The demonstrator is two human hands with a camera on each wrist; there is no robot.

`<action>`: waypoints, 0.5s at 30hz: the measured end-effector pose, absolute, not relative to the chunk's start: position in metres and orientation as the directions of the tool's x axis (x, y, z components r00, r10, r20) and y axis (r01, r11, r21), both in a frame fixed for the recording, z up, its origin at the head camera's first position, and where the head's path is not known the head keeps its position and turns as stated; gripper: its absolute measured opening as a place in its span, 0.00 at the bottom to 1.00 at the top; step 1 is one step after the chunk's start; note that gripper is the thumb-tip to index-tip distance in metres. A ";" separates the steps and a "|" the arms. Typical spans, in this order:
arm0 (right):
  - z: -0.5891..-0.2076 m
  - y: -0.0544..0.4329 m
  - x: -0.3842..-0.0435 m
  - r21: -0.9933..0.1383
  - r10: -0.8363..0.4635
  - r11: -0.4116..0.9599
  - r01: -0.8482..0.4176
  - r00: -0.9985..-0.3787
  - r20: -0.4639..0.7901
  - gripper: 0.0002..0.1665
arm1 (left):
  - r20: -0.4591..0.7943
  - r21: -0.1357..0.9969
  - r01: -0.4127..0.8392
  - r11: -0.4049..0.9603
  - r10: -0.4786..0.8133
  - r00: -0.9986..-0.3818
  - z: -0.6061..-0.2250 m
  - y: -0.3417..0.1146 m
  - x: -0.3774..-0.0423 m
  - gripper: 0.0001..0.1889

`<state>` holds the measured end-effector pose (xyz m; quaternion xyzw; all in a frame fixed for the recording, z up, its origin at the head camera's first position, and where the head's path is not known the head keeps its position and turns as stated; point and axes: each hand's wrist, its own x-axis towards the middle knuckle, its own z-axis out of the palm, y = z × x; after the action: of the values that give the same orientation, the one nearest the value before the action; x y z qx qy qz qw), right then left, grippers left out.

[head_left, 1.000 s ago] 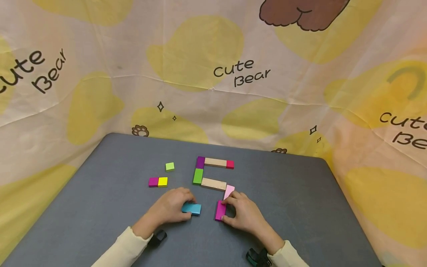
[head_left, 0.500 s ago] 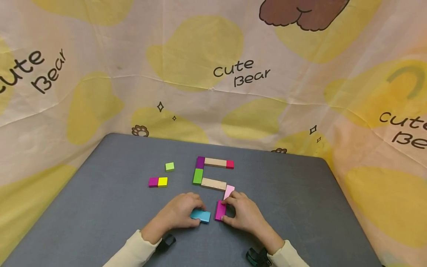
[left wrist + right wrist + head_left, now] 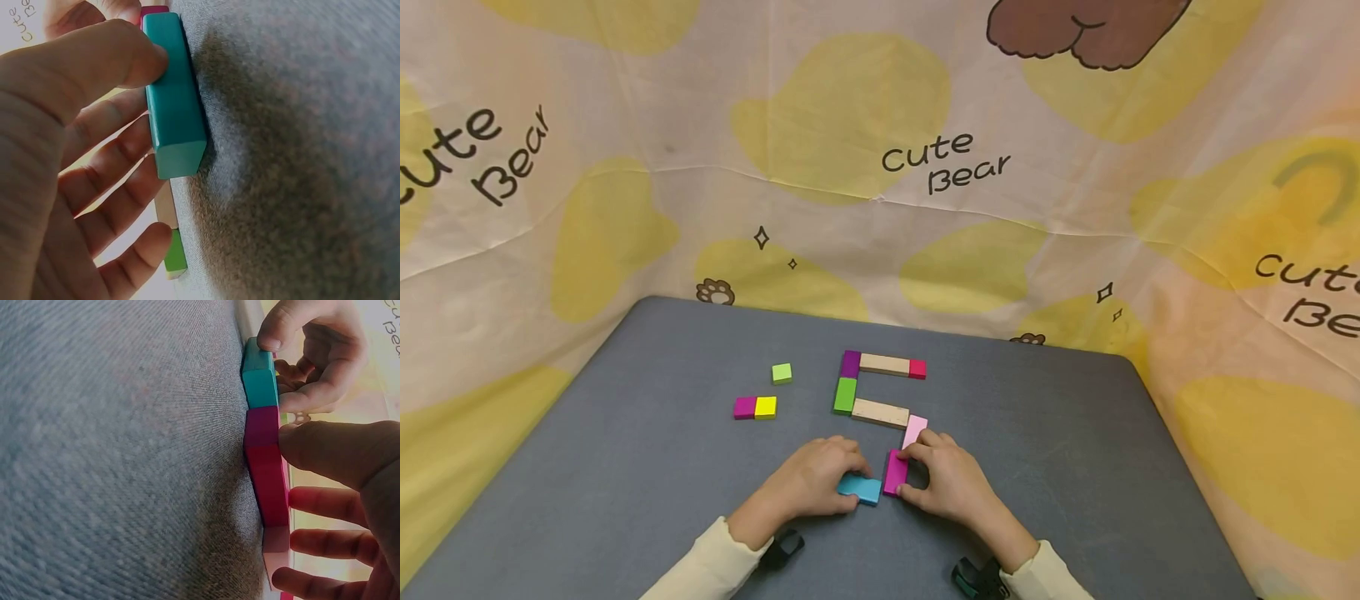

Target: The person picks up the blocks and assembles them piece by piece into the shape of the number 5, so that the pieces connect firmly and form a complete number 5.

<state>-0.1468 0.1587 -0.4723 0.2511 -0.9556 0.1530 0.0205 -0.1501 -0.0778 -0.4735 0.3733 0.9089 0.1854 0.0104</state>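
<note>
My left hand (image 3: 816,479) pinches a blue block (image 3: 861,489) between thumb and fingers, its right end close to the lower end of a magenta block (image 3: 895,473). My right hand (image 3: 951,479) holds that magenta block, thumb at its near end and a fingertip at its far end. A pink block (image 3: 915,431) continues the line above the magenta one, partly covered by the right fingers. In the left wrist view the thumb presses the long side of the blue block (image 3: 176,94). The right wrist view has the blue block (image 3: 259,372) right by the magenta block (image 3: 269,481).
Beyond the pink block, a joined line runs through a wooden block (image 3: 880,413), a green block (image 3: 845,396), a purple block (image 3: 851,364), another wooden block and a red block (image 3: 917,369). At left lie a lime block (image 3: 782,373), a magenta cube (image 3: 745,407) and a yellow cube (image 3: 766,407).
My left hand has slid the blue block rightward and slightly nearer to me, up to the magenta block. The right hand has stayed on the magenta block.
</note>
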 end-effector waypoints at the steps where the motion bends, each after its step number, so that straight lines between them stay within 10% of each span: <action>1: -0.472 0.159 -0.147 -0.280 -0.474 0.827 -0.486 -0.873 0.116 0.24 | 0.117 0.346 0.673 0.654 0.681 -0.723 -0.473 -0.077 -0.150 0.13; 15: -0.474 0.159 -0.147 -0.269 -0.482 0.822 -0.502 -0.865 0.140 0.25 | 0.130 0.334 0.673 0.660 0.675 -0.726 -0.476 -0.075 -0.149 0.13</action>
<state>-0.1473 0.1594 -0.4736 0.2581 -0.9539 0.1498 0.0330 -0.1490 -0.0746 -0.4761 0.3700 0.9110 0.1823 0.0029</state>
